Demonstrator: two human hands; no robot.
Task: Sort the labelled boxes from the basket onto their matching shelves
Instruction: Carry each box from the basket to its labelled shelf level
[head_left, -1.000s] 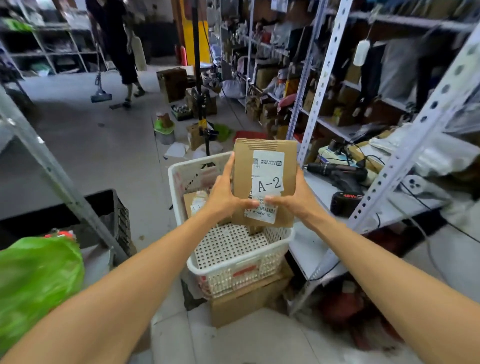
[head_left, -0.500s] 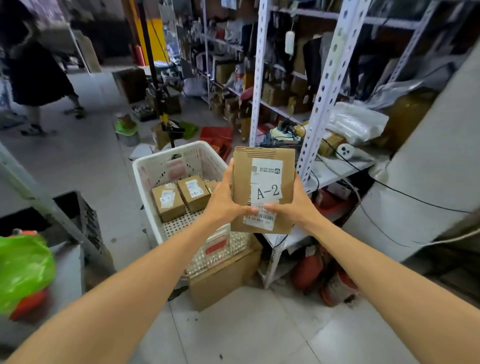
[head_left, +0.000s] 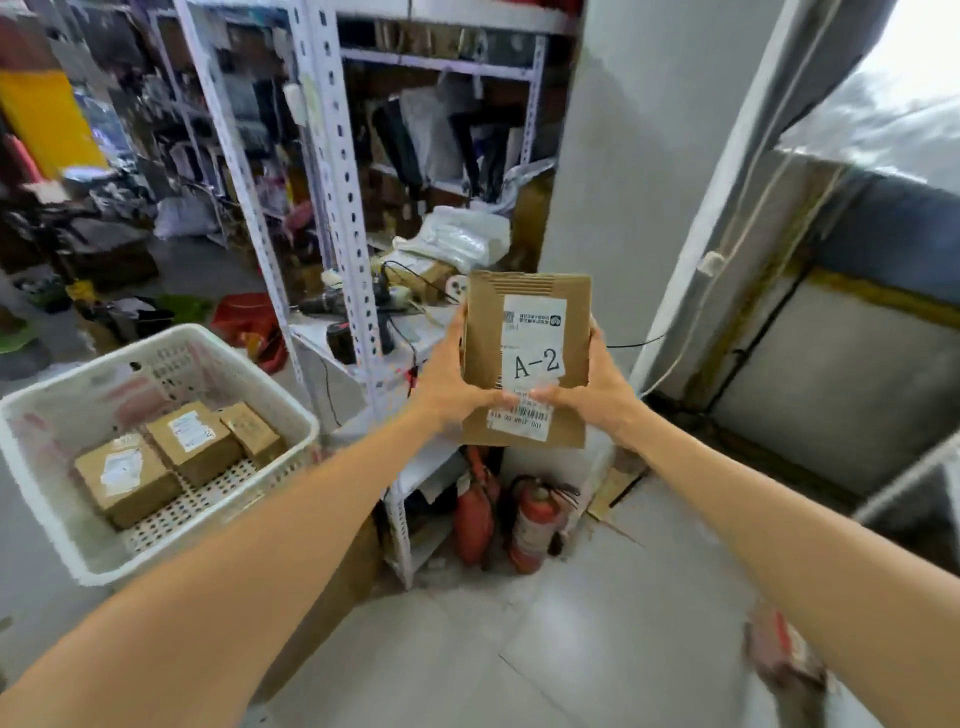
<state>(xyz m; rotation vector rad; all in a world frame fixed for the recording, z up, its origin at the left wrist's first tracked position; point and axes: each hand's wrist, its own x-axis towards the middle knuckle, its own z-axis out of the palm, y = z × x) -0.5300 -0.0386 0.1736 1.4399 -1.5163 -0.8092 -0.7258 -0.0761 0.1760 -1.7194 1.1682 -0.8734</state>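
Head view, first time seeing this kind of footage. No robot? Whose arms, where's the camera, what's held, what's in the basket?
No machine here: a person works bare-handed. The picture comes from a wide-angle camera worn on the head, looking forward and down, so both arms reach in from the bottom edge. The left hand and right hand grip a flat cardboard box from either side, thumbs on its front. Its label reads A-2. At lower left is a white perforated basket with three smaller boxes lying in it. Behind stands white metal shelving crowded with goods, and two red fire extinguishers stand on the floor by its foot.
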